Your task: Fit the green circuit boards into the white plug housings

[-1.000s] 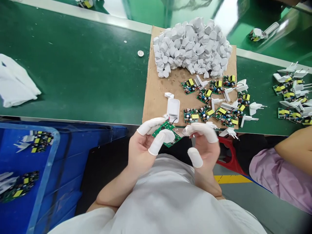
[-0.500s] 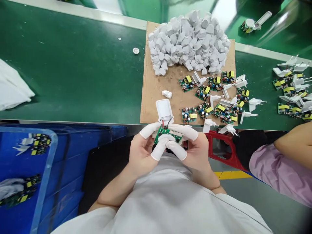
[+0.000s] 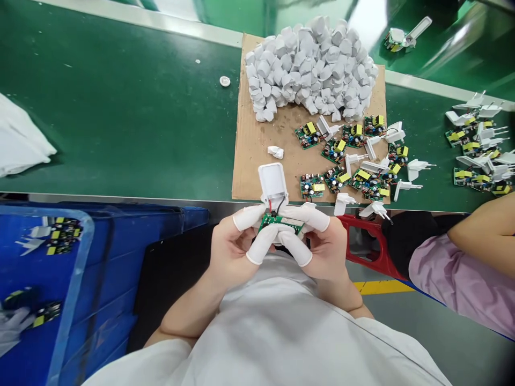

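Observation:
Between my two hands, just off the table's front edge, is a green circuit board (image 3: 296,224). Red and black wires join it to a white plastic plug cover (image 3: 273,182) that stands out beyond the fingertips. My left hand (image 3: 237,241) grips the board's left end, and my right hand (image 3: 322,241) grips its right end. White finger cots sit on the thumbs and fingers, and both thumbs press on the near side of the board. The underside of the board is hidden by the fingers. A crumpled white lump (image 3: 276,152) lies on the cardboard just beyond.
A heap of pale grey-white lumps (image 3: 309,69) covers the far part of the cardboard sheet (image 3: 249,171). Several wired boards with plugs (image 3: 362,177) lie to the right. A blue bin (image 3: 76,300) stands at left; a co-worker's arm (image 3: 483,230) is at right, near a red stool (image 3: 368,246).
The board has tilted a little and shifted slightly right in my hands, still held by both. Dark boards and a pale, glove-like shape in the blue bin have moved.

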Action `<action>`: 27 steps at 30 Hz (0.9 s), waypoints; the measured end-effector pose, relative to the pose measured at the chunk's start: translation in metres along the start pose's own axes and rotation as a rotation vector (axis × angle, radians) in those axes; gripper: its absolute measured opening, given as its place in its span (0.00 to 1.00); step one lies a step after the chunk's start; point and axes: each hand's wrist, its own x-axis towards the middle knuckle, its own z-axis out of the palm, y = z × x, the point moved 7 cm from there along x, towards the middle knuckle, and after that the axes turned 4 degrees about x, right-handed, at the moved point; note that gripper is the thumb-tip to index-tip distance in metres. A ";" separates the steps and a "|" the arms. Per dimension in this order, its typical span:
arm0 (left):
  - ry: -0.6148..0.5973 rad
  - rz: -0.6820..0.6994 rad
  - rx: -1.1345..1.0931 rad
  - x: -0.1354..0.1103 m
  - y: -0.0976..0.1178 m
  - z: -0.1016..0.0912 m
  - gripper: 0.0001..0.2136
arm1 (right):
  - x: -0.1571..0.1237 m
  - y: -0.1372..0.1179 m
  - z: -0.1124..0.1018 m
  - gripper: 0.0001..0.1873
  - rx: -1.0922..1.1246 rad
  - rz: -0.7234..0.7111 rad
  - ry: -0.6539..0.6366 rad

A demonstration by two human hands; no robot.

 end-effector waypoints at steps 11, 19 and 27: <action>0.004 0.012 -0.056 -0.002 -0.001 0.003 0.08 | -0.001 -0.005 -0.003 0.11 -0.008 -0.033 0.086; -0.091 -0.126 0.012 0.002 -0.001 0.010 0.15 | 0.006 -0.012 0.002 0.18 0.077 -0.082 -0.044; -0.137 -0.249 -0.044 -0.002 0.003 0.010 0.19 | -0.002 -0.010 -0.002 0.22 -0.025 -0.006 -0.067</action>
